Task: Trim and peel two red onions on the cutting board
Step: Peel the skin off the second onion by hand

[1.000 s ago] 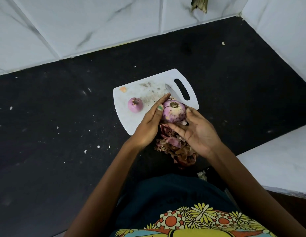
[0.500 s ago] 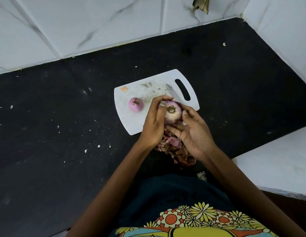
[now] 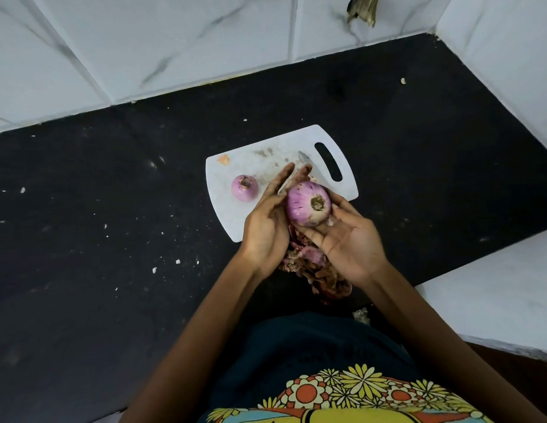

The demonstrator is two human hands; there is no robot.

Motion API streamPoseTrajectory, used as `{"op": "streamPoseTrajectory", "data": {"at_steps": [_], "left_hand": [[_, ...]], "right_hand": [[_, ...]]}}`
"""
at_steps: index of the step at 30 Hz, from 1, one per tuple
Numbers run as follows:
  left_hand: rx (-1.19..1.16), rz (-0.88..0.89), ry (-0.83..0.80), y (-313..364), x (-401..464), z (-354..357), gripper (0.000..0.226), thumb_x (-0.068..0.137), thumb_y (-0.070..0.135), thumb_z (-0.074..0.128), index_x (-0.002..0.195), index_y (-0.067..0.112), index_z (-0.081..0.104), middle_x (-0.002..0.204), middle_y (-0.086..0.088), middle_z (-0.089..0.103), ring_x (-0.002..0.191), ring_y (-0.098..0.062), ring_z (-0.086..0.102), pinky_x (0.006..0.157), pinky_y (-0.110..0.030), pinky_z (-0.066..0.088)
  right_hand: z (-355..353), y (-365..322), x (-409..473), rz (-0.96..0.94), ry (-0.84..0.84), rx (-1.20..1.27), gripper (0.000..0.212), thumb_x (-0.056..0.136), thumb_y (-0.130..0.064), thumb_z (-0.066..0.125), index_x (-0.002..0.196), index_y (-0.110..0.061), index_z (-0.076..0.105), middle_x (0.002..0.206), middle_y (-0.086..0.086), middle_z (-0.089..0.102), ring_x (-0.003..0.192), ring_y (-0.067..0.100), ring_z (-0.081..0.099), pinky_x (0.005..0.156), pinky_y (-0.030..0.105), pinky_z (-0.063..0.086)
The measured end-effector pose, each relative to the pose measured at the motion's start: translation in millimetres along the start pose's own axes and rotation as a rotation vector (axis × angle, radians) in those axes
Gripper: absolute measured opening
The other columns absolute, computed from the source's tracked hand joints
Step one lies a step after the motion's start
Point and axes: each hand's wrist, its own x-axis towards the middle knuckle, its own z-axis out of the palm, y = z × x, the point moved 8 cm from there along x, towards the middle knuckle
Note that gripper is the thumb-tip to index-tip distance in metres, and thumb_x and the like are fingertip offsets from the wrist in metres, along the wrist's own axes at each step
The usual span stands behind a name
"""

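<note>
- Since a moment ago, the left hand [image 3: 266,227] has uncurled: its fingers now lie straight against the held onion [image 3: 307,204], which sits larger and turned toward the camera.
- The right hand [image 3: 348,242] cradles it from below, over the cutting board [image 3: 232,218].
- The black counter [image 3: 98,239] carries scattered flecks.
- The peel pile [image 3: 318,270] is half hidden under the wrists.
- The second onion [image 3: 244,188] rests on the board's left.
- The knife [image 3: 307,161] is mostly covered by fingers.
</note>
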Motion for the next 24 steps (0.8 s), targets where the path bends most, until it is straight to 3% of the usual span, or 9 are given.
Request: {"op": "streamPoseTrajectory", "data": {"at_steps": [4,8,11,14,16,18,21,24], "left_hand": [[0.144,0.055,-0.009,2,-1,2,0.051,0.094,-0.004,0.022,0.142,0.003,0.038,0.143,-0.011,0.049,0.133,-0.017,0.046,0.105,-0.025,0.042],[0.304,0.088,0.009,5,0,0,0.039,0.099,0.001,0.036,0.136,0.011,0.046,0.134,0.0,0.057,0.126,-0.012,0.053,0.107,-0.035,0.042],[0.393,0.11,0.013,6,0,3,0.039,0.097,-0.001,0.045,0.134,0.01,0.047,0.126,0.001,0.063,0.122,-0.012,0.057,0.102,-0.031,0.047],[0.404,0.161,0.119,9,2,0,0.033,0.096,-0.001,0.047,0.127,0.009,0.055,0.109,-0.003,0.07,0.109,-0.015,0.064,0.094,-0.029,0.051],[0.386,0.173,0.176,12,2,-2,0.027,0.097,0.002,0.048,0.12,0.009,0.06,0.099,-0.003,0.073,0.1,-0.015,0.068,0.088,-0.028,0.053],[0.377,0.159,0.221,13,3,-8,0.024,0.097,0.004,0.049,0.116,0.01,0.062,0.094,-0.002,0.074,0.096,-0.014,0.069,0.088,-0.029,0.055],[0.334,0.118,0.269,10,2,-19,0.023,0.097,0.006,0.049,0.114,0.013,0.064,0.102,-0.004,0.074,0.101,-0.015,0.068,0.093,-0.035,0.053],[0.457,0.085,0.314,11,-3,-27,0.022,0.101,0.012,0.045,0.11,0.018,0.064,0.111,0.001,0.069,0.099,-0.01,0.067,0.086,-0.033,0.056]], "right_hand": [[-2,4,1,0.01,0.03,0.056,0.037,0.101,-0.008,0.035,0.135,0.0,0.045,0.129,0.027,0.056,0.107,0.032,0.064,0.078,0.04,0.059],[1,1,2,0.004,0.007,0.055,0.038,0.102,-0.017,0.036,0.133,0.002,0.045,0.127,0.027,0.057,0.101,0.03,0.068,0.077,0.041,0.059],[5,0,2,-0.004,-0.031,0.013,0.047,0.098,-0.022,0.041,0.137,0.003,0.04,0.134,0.025,0.053,0.116,0.031,0.06,0.08,0.04,0.058],[5,1,2,-0.023,-0.055,-0.071,0.04,0.099,-0.015,0.039,0.134,0.003,0.042,0.128,0.021,0.057,0.107,0.027,0.065,0.079,0.04,0.058],[5,2,2,-0.035,-0.058,-0.119,0.034,0.1,-0.011,0.038,0.13,0.001,0.046,0.125,0.02,0.059,0.105,0.029,0.065,0.074,0.039,0.06],[3,2,1,-0.041,-0.047,-0.155,0.033,0.098,-0.009,0.041,0.129,0.001,0.048,0.131,0.024,0.054,0.115,0.038,0.057,0.064,0.035,0.06],[-1,0,1,-0.057,-0.026,-0.192,0.041,0.088,-0.009,0.05,0.127,0.001,0.049,0.134,0.027,0.051,0.12,0.039,0.054,0.077,0.044,0.059],[1,-5,0,-0.106,-0.057,-0.208,0.05,0.082,-0.011,0.054,0.131,-0.002,0.047,0.131,0.025,0.053,0.115,0.034,0.058,0.083,0.045,0.057]]}}
